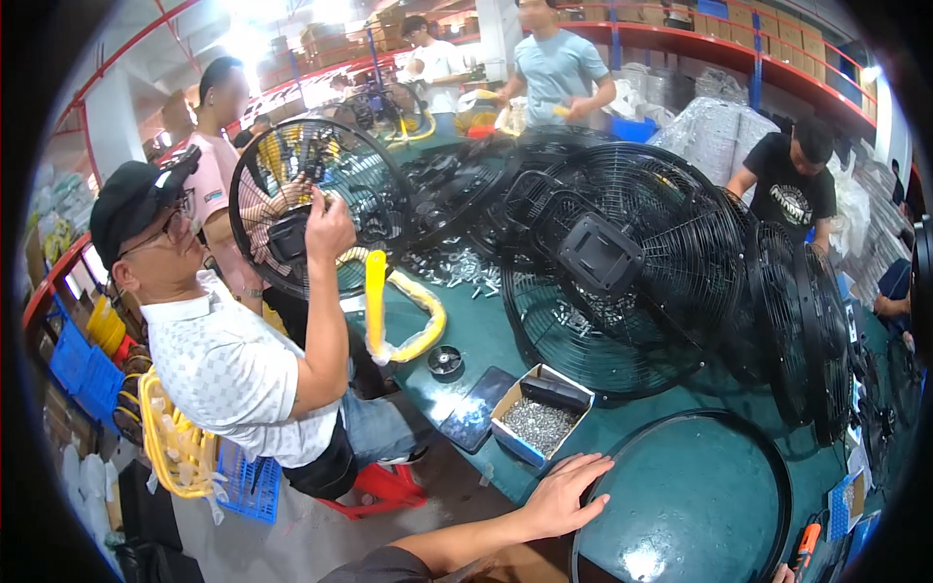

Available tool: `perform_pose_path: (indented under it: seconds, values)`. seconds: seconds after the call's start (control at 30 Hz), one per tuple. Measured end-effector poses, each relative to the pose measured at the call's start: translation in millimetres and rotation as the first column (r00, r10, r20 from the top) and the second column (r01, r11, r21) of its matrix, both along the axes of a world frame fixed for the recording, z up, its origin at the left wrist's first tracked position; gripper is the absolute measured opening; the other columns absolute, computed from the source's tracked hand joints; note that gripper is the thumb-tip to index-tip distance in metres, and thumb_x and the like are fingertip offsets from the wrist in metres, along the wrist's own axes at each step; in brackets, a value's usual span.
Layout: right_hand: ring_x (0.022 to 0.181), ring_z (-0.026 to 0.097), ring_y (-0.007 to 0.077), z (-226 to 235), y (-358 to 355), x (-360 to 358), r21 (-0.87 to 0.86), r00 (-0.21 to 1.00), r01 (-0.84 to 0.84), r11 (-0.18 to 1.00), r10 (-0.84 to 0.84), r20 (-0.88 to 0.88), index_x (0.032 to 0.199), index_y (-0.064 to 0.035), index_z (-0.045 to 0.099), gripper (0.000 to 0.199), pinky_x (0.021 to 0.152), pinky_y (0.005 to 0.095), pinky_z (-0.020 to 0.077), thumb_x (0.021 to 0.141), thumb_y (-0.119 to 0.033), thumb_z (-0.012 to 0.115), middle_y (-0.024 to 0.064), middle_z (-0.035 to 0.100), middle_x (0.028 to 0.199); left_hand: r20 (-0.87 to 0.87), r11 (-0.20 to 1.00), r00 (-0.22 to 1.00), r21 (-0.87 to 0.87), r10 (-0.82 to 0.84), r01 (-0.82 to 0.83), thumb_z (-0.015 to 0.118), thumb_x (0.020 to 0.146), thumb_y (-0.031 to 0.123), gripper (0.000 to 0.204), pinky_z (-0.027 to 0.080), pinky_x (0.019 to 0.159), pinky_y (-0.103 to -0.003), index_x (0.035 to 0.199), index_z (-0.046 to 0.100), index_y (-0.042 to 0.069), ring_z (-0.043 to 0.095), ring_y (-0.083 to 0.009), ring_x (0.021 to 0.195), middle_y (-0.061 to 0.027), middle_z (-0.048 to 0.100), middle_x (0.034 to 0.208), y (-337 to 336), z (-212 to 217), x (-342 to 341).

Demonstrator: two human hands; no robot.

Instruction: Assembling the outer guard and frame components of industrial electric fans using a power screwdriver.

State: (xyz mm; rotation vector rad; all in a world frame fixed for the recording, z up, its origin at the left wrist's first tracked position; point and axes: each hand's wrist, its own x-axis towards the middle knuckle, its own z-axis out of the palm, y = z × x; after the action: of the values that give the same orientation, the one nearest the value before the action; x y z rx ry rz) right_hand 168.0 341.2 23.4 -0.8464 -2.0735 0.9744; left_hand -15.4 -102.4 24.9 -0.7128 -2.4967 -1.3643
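Note:
A large black ring point(780, 466), like the outer hoop of a fan guard, lies flat on the green table in front of me. My left hand point(569, 496) rests at the ring's left side with its fingers stretched out and apart, holding nothing. Close beyond it stands an open cardboard box point(518, 449) filled with small metal fasteners, with a black block lying across its back. Only a sliver of my right hand point(783, 574) shows at the lower right edge, beside an orange-and-black power screwdriver point(806, 546); its fingers are mostly hidden.
Black fan guards point(671, 223) with motor housings are piled across the table point(457, 389). A black tray point(478, 408), a round black part point(445, 362) and a yellow tube point(375, 301) lie left. A seated person point(224, 360) holds a fan cage point(321, 209); other people work behind.

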Motion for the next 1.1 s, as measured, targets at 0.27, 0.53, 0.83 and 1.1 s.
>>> perform_pose_path:
  seconds: [0.27, 0.53, 0.83, 1.1]
  values:
    - [0.081, 0.063, 0.0202, -8, 7, 5, -0.016, 0.999, -0.022, 1.000, 0.022, -0.030, 0.097, 0.0078, 0.070, 0.025, 0.079, 0.0311, 0.0511, 0.089, -0.016, 0.071, 0.0142, 0.071, 0.091, 0.013, 0.996, 0.996, -0.022, 0.090, -0.090, 0.069, 0.084, 0.024, 0.052, 0.040, 0.106, -0.044, 0.128, 0.056, 0.001, 0.052, -0.0381, 0.124, -0.0226, 0.058, 0.128, 7, 1, 7]
    - [0.086, 0.064, 0.0203, -12, 11, 10, -0.046, 0.999, -0.047, 0.998, 0.048, 0.006, 0.101, 0.0071, 0.069, 0.026, 0.082, 0.0305, 0.0512, 0.089, -0.017, 0.071, 0.0153, 0.071, 0.096, -0.014, 0.995, 0.994, -0.007, 0.104, -0.104, 0.069, 0.084, 0.022, 0.049, 0.044, 0.101, -0.041, 0.126, 0.057, 0.000, 0.054, -0.0363, 0.121, -0.0227, 0.058, 0.127, 11, 0, 12]
    - [0.084, 0.063, 0.0198, -12, 11, 11, -0.046, 0.996, -0.080, 0.996, 0.077, -0.051, 0.098, 0.0068, 0.070, 0.024, 0.081, 0.0303, 0.0510, 0.089, -0.015, 0.071, 0.0136, 0.071, 0.093, -0.037, 0.993, 0.992, 0.013, 0.122, -0.121, 0.071, 0.083, 0.021, 0.046, 0.046, 0.100, -0.040, 0.123, 0.060, 0.002, 0.056, -0.0350, 0.121, -0.0217, 0.060, 0.125, 14, 2, 13]
    - [0.086, 0.065, 0.0190, -10, 9, 9, -0.055, 0.997, -0.053, 0.997, 0.049, -0.065, 0.099, 0.0057, 0.070, 0.024, 0.083, 0.0296, 0.0506, 0.091, -0.017, 0.068, 0.0128, 0.072, 0.094, -0.012, 0.994, 0.994, 0.013, 0.109, -0.109, 0.072, 0.082, 0.019, 0.044, 0.046, 0.099, -0.038, 0.121, 0.062, 0.001, 0.056, -0.0328, 0.121, -0.0218, 0.061, 0.123, 15, 5, 12]
